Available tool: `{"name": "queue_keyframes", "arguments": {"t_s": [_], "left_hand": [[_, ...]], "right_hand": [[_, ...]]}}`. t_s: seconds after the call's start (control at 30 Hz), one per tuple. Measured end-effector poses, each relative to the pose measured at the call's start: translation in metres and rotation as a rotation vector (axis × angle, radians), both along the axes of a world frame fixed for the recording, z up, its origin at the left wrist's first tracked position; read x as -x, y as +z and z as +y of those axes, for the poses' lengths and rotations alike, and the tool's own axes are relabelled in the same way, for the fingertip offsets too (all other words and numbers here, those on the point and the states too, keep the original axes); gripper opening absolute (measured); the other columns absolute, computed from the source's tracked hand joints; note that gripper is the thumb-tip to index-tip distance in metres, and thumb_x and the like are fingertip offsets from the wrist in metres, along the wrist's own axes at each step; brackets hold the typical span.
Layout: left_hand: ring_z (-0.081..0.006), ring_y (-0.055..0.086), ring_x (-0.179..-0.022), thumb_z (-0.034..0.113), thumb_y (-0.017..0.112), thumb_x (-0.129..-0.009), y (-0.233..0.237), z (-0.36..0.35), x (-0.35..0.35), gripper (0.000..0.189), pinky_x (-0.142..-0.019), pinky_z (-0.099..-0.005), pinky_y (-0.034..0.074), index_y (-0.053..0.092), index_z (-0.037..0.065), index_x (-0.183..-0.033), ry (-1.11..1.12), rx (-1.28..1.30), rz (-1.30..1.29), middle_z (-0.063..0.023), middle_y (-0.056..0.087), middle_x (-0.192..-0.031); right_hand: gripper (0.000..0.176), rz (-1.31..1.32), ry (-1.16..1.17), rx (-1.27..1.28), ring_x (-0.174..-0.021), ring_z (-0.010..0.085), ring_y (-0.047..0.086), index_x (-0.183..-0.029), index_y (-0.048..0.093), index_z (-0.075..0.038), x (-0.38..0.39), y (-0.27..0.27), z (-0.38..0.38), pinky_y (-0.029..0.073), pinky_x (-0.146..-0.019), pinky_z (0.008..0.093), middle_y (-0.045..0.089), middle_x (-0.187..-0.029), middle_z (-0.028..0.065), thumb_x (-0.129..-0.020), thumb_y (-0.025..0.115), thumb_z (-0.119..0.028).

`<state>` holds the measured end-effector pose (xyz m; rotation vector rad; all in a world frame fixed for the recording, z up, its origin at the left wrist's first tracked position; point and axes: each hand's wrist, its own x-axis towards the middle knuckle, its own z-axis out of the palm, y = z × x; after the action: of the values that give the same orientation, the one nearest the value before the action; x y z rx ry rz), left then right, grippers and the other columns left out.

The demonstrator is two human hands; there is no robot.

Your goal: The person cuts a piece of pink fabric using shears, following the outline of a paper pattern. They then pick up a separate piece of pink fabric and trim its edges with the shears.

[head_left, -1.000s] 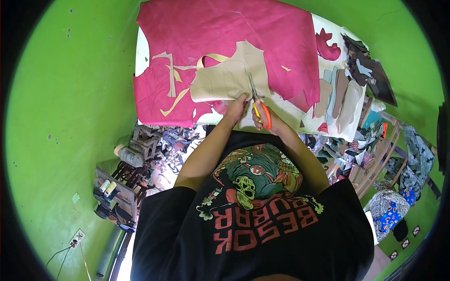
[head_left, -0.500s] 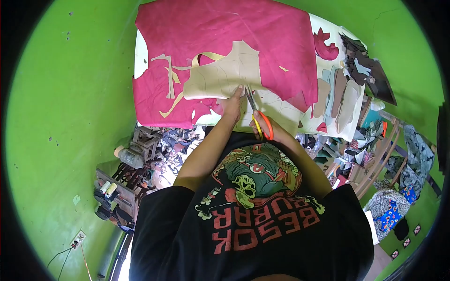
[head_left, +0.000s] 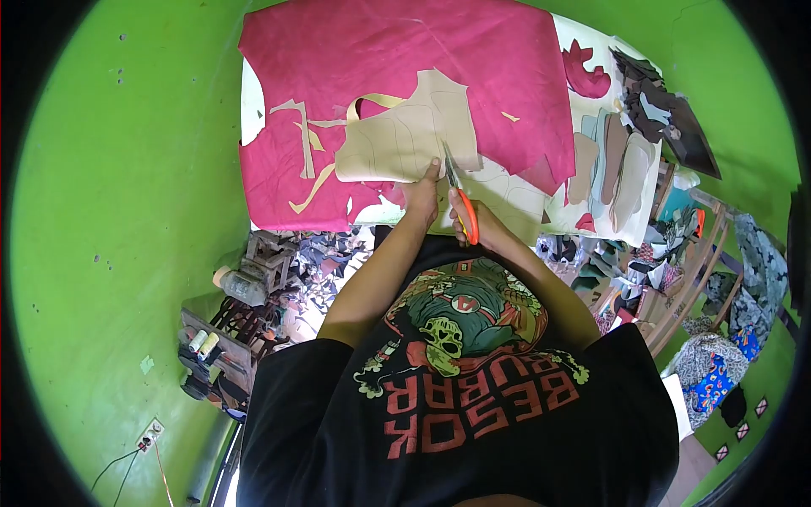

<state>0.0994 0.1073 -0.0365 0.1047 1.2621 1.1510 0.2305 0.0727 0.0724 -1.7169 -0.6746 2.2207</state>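
A beige sheet point(head_left: 389, 139) with drawn curved outlines lies over the large red material point(head_left: 338, 59). My left hand point(head_left: 421, 196) pinches the sheet's near edge, thumb on top. Orange-handled scissors point(head_left: 468, 215) are in my right hand point(head_left: 475, 221), their blades at the sheet just right of my left thumb. The blades look nearly closed. A paler sheet point(head_left: 511, 198) with outlines is beneath and to the right. Thin beige strips point(head_left: 306, 139) and a yellow strip point(head_left: 311, 190) rest on the red material to the left.
Cut beige and grey pieces point(head_left: 610, 160) and a dark pile of scraps point(head_left: 646, 101) are at the table's right. Many scraps cover the floor beyond the near edge. A wooden rack point(head_left: 697, 270) stands right; a stool point(head_left: 269, 266) and plastic bottle point(head_left: 243, 287) are left.
The scissors' handles have come together and the blades have closed. The beige sheet has shifted slightly right, and my right hand has moved slightly left.
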Motion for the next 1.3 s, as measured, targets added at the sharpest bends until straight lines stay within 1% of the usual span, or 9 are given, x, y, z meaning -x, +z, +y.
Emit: {"name": "queue_keyframes", "arguments": {"t_s": [0.17,0.5,0.6,0.7,0.77,0.8,1.1,1.17,1.3], "left_hand": [[-0.0261,0.055,-0.125,0.007,0.075,-0.092,0.035,0.004,0.001,0.064,-0.106,-0.0361,0.045,0.040,-0.001,-0.145,-0.052,0.040,0.105,-0.0150,0.055,-0.139],[-0.0269,0.054,-0.128,0.008,0.077,-0.091,0.024,-0.001,0.001,0.069,-0.107,-0.0363,0.045,0.036,-0.001,-0.146,-0.036,0.025,0.083,-0.0156,0.054,-0.141],[-0.0282,0.058,-0.123,0.013,0.076,-0.092,0.007,-0.007,-0.001,0.061,-0.104,-0.0384,0.049,0.044,-0.002,-0.141,-0.086,0.006,0.099,-0.0176,0.058,-0.135],[-0.0275,0.059,-0.121,0.015,0.077,-0.092,0.013,-0.006,-0.004,0.057,-0.101,-0.0379,0.050,0.049,-0.003,-0.138,-0.019,0.011,0.085,-0.0171,0.059,-0.133],[-0.0278,0.051,-0.131,0.010,0.077,-0.091,0.018,-0.003,0.001,0.081,-0.110,-0.0358,0.043,0.023,0.000,-0.151,-0.087,0.020,0.017,-0.0173,0.048,-0.146],[-0.0278,0.051,-0.131,0.010,0.077,-0.091,0.014,-0.004,0.001,0.081,-0.110,-0.0358,0.043,0.023,0.000,-0.151,-0.084,0.020,0.017,-0.0173,0.048,-0.146],[-0.0280,0.051,-0.132,0.010,0.077,-0.091,0.025,-0.003,0.000,0.076,-0.112,-0.0366,0.041,0.030,-0.001,-0.149,-0.088,-0.015,0.024,-0.0177,0.048,-0.146],[-0.0254,0.060,-0.116,0.015,0.078,-0.091,0.022,-0.005,-0.005,0.054,-0.100,-0.0376,0.050,0.050,-0.002,-0.136,-0.006,-0.009,0.080,-0.0149,0.062,-0.128],[-0.0244,0.060,-0.115,0.015,0.077,-0.092,0.017,-0.012,-0.004,0.054,-0.096,-0.0368,0.050,0.051,0.000,-0.136,-0.119,-0.001,0.118,-0.0133,0.062,-0.128]], "right_hand": [[0.074,0.027,-0.011,-0.037,-0.048,0.0134,0.048,-0.082,0.050,-0.005,0.001,0.002,-0.004,0.042,-0.046,0.0295,0.046,-0.061,0.0015,-0.094,0.044,-0.078],[0.074,0.030,-0.013,-0.057,-0.045,0.0135,0.046,-0.082,0.051,-0.006,0.006,-0.008,-0.006,0.042,-0.045,0.0294,0.044,-0.058,0.0013,-0.094,0.044,-0.078],[0.073,-0.011,-0.040,-0.041,-0.044,0.0130,0.045,-0.084,0.050,-0.006,0.013,-0.007,-0.003,0.041,-0.044,0.0290,0.043,-0.058,0.0008,-0.094,0.044,-0.078],[0.070,-0.024,-0.109,-0.039,-0.042,0.0104,0.042,-0.072,0.046,-0.011,0.015,0.005,0.003,0.041,-0.041,0.0282,0.039,-0.053,-0.0031,-0.092,0.048,-0.078],[0.071,-0.047,-0.121,-0.034,-0.041,0.0109,0.042,-0.073,0.047,-0.011,0.017,0.004,0.003,0.041,-0.039,0.0285,0.039,-0.053,-0.0031,-0.092,0.048,-0.079],[0.071,-0.046,-0.119,-0.034,-0.041,0.0109,0.042,-0.073,0.047,-0.011,0.018,0.004,0.003,0.041,-0.039,0.0285,0.039,-0.053,-0.0031,-0.092,0.048,-0.079],[0.072,-0.054,-0.115,0.012,-0.041,0.0108,0.042,-0.076,0.048,-0.010,0.013,0.003,0.008,0.041,-0.039,0.0280,0.039,-0.055,-0.0022,-0.090,0.050,-0.080],[0.073,-0.037,-0.103,-0.015,-0.041,0.0110,0.042,-0.077,0.048,-0.010,0.014,0.002,0.006,0.041,-0.040,0.0286,0.039,-0.055,-0.0022,-0.089,0.048,-0.082],[0.072,-0.011,-0.155,-0.010,-0.041,0.0108,0.041,-0.084,0.049,-0.009,0.015,0.001,0.015,0.040,-0.041,0.0267,0.041,-0.058,-0.0027,-0.091,0.046,-0.081]]}}
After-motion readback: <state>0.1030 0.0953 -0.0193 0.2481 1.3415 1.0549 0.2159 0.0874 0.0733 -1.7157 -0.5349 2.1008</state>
